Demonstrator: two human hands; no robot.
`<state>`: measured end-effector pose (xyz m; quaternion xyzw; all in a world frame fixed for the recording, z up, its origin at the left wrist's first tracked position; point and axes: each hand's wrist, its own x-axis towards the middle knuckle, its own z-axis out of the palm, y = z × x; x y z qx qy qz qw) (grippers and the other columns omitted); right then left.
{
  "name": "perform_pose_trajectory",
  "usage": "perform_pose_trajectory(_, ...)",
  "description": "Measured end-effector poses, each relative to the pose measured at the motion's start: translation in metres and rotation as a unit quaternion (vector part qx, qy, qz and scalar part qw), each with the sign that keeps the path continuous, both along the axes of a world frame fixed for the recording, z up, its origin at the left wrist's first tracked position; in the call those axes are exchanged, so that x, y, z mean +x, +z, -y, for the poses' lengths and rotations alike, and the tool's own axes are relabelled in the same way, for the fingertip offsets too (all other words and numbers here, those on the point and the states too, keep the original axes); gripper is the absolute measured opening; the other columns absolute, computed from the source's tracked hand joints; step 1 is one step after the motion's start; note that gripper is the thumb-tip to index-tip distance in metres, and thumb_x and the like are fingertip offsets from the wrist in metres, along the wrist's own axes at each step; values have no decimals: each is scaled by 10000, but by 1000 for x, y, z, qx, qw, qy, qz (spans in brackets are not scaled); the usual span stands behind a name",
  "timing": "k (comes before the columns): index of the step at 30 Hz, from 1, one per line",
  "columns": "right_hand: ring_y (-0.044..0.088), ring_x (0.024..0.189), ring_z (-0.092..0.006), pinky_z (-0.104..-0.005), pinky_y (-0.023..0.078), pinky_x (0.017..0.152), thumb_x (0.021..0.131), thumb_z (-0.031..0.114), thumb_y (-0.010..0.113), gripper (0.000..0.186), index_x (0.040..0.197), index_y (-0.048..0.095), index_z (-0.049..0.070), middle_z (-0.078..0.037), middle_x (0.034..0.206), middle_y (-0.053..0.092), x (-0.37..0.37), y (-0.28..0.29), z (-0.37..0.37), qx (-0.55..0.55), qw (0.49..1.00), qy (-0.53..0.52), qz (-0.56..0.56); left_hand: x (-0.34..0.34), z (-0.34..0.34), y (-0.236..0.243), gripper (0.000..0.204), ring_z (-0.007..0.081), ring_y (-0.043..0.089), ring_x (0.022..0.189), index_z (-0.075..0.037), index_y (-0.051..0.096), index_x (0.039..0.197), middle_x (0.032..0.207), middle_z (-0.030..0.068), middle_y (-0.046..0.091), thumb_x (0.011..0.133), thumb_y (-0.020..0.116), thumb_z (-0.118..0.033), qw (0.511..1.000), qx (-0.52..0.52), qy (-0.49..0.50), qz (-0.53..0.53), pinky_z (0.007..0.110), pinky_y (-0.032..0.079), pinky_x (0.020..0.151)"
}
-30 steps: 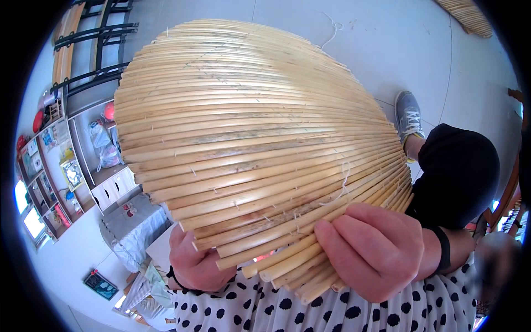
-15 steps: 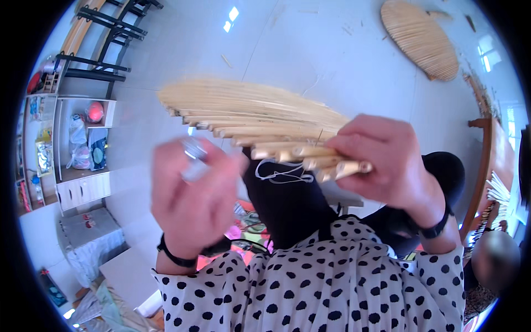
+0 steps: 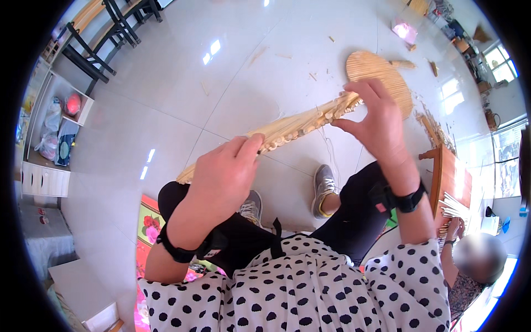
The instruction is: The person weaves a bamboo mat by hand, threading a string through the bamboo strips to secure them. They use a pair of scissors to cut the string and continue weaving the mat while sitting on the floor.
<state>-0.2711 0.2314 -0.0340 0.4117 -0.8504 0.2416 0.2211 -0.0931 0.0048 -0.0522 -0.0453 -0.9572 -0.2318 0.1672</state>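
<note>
A mat of pale round sticks [image 3: 296,126] is held almost edge-on above my knees, its row of stick ends along the lower side. My left hand [image 3: 221,177] is closed on its left part, back of the hand up, hiding some of it. My right hand [image 3: 376,124] grips the right end, fingers over the top and thumb beneath. Thin pale thread [image 3: 331,146] hangs in loops below the mat near my right hand.
An oval stick mat [image 3: 387,77] lies on the tiled floor [image 3: 238,66] among scraps. Chairs [image 3: 91,55] and shelving [image 3: 58,141] stand left. At right, a co-worker [image 3: 456,282] handles sticks beside a wooden bench [image 3: 452,171]. A flowered cloth [image 3: 149,227] lies beside me.
The mat has swung from facing me broadly to nearly edge-on and risen away from my lap. My left hand, blurred off the mat half a second ago, now grips it; my right hand has moved up.
</note>
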Motion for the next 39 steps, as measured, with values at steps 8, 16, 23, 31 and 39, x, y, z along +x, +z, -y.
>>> perform_pose_trajectory(8, 662, 704, -184, -316, 543, 654, 833, 180, 698, 291, 1031, 640, -25, -101, 916, 703, 5, -61, -49, -189, 862, -140, 449, -23, -60, -27, 242, 290, 640, 696, -29, 639, 1044, 883, 92, 650, 804, 657, -5, 996, 4, -49, -72, 373, 508, 572)
perform_pose_trajectory(16, 605, 905, -203, -341, 517, 726, 845, 460, 664, 536, 1102, 641, -10, -90, 992, 658, 12, -33, -55, -302, 775, -170, 529, -45, -96, -33, 227, 262, 646, 699, -38, 612, 963, 813, 76, 615, 741, 620, 5, 990, -64, -38, -121, 374, 494, 538)
perform_pose_trajectory(23, 524, 684, -130, -284, 441, 613, 732, 392, 790, 447, 864, 686, -22, -20, 728, 544, -44, -8, -25, -187, 849, -161, 467, -73, -108, -33, 133, 237, 645, 676, -55, 565, 869, 772, 64, 585, 749, 618, -34, 980, -47, 39, -187, 361, 507, 523)
perform_pose_trajectory(31, 571, 719, -116, -259, 457, 636, 753, 83, 709, 265, 980, 674, -49, -52, 811, 642, -8, -4, -36, -197, 866, -82, 452, -24, -137, -42, 432, 353, 629, 906, -12, 528, 1209, 1087, 151, 559, 808, 665, -94, 983, 170, -33, -66, 441, 538, 715)
perform_pose_trajectory(39, 643, 995, -149, -277, 506, 873, 789, 8, 709, 483, 1260, 609, -29, -79, 1118, 666, 47, -26, -42, -194, 912, -95, 348, -2, -168, -85, 643, 395, 586, 1047, 7, 412, 1355, 1288, 222, 446, 796, 707, -113, 970, 195, -146, -11, 444, 551, 774)
